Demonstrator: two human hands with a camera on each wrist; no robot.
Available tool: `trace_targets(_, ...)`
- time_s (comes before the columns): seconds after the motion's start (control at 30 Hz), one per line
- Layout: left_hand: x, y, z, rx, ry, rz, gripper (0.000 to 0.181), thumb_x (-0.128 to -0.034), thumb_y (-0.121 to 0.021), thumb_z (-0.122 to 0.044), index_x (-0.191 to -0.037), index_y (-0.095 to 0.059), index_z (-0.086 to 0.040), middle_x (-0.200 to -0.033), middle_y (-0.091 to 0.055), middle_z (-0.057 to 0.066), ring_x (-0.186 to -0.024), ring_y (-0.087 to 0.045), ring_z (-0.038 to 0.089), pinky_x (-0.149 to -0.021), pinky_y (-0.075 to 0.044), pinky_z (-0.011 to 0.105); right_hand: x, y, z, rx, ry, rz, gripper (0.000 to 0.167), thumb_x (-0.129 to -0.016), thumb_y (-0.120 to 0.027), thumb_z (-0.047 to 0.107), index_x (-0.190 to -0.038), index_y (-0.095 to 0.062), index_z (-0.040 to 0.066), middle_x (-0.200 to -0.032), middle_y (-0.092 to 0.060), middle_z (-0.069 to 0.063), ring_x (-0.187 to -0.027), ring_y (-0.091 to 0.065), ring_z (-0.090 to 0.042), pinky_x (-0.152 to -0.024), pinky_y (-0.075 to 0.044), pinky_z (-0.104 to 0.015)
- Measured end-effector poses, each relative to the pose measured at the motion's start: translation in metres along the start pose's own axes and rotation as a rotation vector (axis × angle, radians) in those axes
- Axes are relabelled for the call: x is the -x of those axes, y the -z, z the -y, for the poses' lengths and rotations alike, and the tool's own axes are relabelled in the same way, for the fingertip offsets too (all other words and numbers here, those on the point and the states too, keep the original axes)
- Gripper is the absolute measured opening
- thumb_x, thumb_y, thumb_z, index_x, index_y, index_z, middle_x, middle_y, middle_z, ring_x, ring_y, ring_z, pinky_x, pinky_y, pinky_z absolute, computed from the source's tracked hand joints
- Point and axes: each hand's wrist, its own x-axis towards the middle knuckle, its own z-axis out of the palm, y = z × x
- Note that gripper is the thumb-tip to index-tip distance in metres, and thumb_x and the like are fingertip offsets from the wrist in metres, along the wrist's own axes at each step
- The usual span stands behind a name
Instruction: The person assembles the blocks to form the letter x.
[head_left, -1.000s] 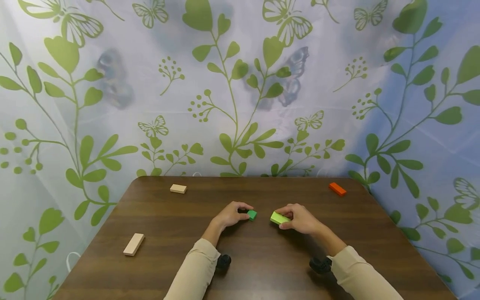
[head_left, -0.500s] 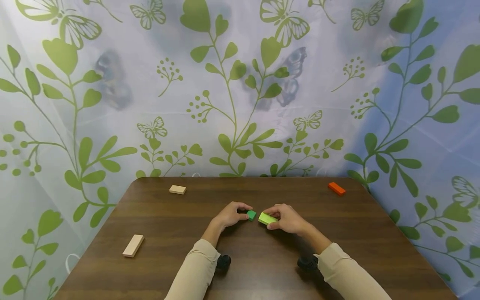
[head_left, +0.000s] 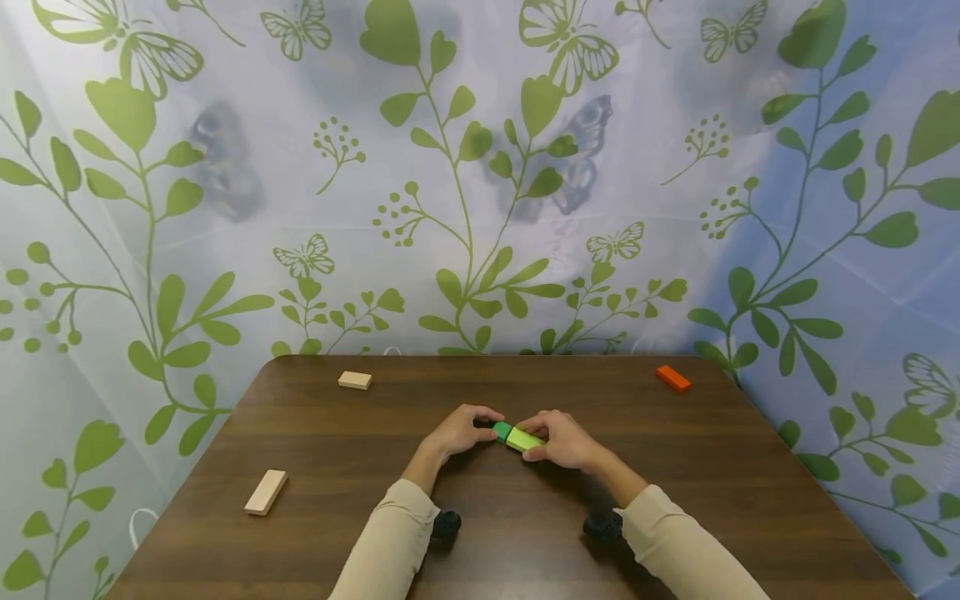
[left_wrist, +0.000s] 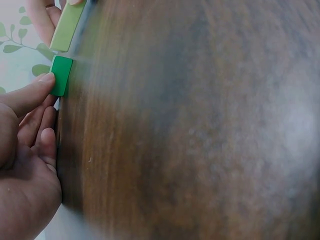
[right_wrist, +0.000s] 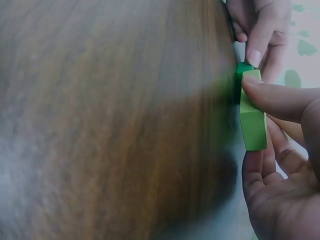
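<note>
In the head view, my left hand (head_left: pixel 456 430) pinches a small dark green block (head_left: pixel 502 431) near the middle of the table, its thumb on the near side. From the right, my right hand (head_left: pixel 564 439) holds a longer lime green block (head_left: pixel 523 441) between thumb and fingers. The two blocks lie nearly end to end. A narrow gap shows in the left wrist view between the green block (left_wrist: pixel 62 75) and the lime block (left_wrist: pixel 66 27). In the right wrist view, my thumb rests on the lime block (right_wrist: pixel 253 131), and my fingers support its far side.
On the brown wooden table (head_left: pixel 480 542) lie a pale wooden block (head_left: pixel 355 380) at back left and another pale block (head_left: pixel 266 492) at left. A red-orange block (head_left: pixel 673 378) lies at back right. A leaf-and-butterfly patterned curtain (head_left: pixel 480 192) hangs behind the table.
My right hand has moved left with the lime green block, bringing it up to the dark green block. My left hand stays in nearly the same place.
</note>
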Motion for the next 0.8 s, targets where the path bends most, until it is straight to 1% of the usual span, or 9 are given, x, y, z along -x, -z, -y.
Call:
trace_targets(0.1,0.0001,0.0000,-0.0003,-0.007,0.005,0.001,0.029,-0.0975,-0.071,-0.004,-0.126,-0.073,-0.004,-0.128,-0.064,0.012,-0.123,-0.055,0.032,-0.104,-0.044,0.050,-0.0009,-0.0029,-0.0005,0.008,-0.009,-0.009,0.045,-0.084,-0.087,0.007,-0.126,-0.073,0.002,-0.106,-0.063,-0.006,-0.099,-0.066,-0.024,-0.079,-0.055,-0.036)
trace_targets(0.2,0.0002,0.0006,-0.0003,-0.007,-0.006,0.001,0.029,-0.0965,-0.072,-0.003,-0.125,-0.074,-0.003,-0.126,-0.065,0.012,-0.121,-0.056,0.033,-0.103,-0.045,0.050,-0.0018,-0.0056,0.0006,0.032,-0.015,-0.019,0.045,-0.083,-0.087,0.008,-0.126,-0.073,0.002,-0.106,-0.063,-0.006,-0.099,-0.066,-0.025,-0.078,-0.055,-0.036)
trace_targets(0.33,-0.0001,0.0007,0.0011,0.010,-0.006,0.005,0.029,-0.0964,-0.072,-0.002,-0.125,-0.073,-0.002,-0.126,-0.065,0.013,-0.120,-0.056,0.032,-0.102,-0.045,0.050,-0.0027,-0.0078,0.0022,0.068,-0.023,-0.028,0.045,-0.083,-0.088,0.009,-0.125,-0.073,0.003,-0.105,-0.064,-0.004,-0.098,-0.066,-0.023,-0.077,-0.054,-0.036)
trace_targets(0.47,-0.0009,-0.0004,0.0032,0.010,0.002,0.011,0.029,-0.0971,-0.072,-0.004,-0.126,-0.073,-0.003,-0.127,-0.065,0.011,-0.121,-0.055,0.031,-0.103,-0.044,0.050,-0.0026,-0.0079,0.0020,0.106,-0.030,-0.026,0.044,-0.083,-0.088,0.010,-0.125,-0.074,0.006,-0.104,-0.063,-0.002,-0.097,-0.064,-0.020,-0.078,-0.053,-0.035)
trace_targets(0.6,-0.0002,0.0006,0.0029,0.015,0.006,0.014,0.030,-0.0969,-0.072,-0.005,-0.126,-0.073,-0.003,-0.127,-0.065,0.011,-0.121,-0.056,0.032,-0.103,-0.044,0.051,-0.0030,-0.0075,0.0027,0.138,-0.019,-0.017,0.043,-0.084,-0.088,0.011,-0.124,-0.074,0.008,-0.105,-0.063,0.000,-0.096,-0.063,-0.019,-0.079,-0.053,-0.037)
trace_targets(0.8,-0.0003,0.0007,0.0026,0.025,0.017,0.018,0.030,-0.0976,-0.072,-0.006,-0.128,-0.072,-0.004,-0.127,-0.066,0.010,-0.119,-0.056,0.031,-0.101,-0.046,0.049,-0.0035,-0.0080,0.0031,0.150,-0.025,-0.018,0.043,-0.085,-0.087,0.012,-0.125,-0.073,0.009,-0.108,-0.064,-0.001,-0.096,-0.061,-0.018,-0.080,-0.052,-0.039)
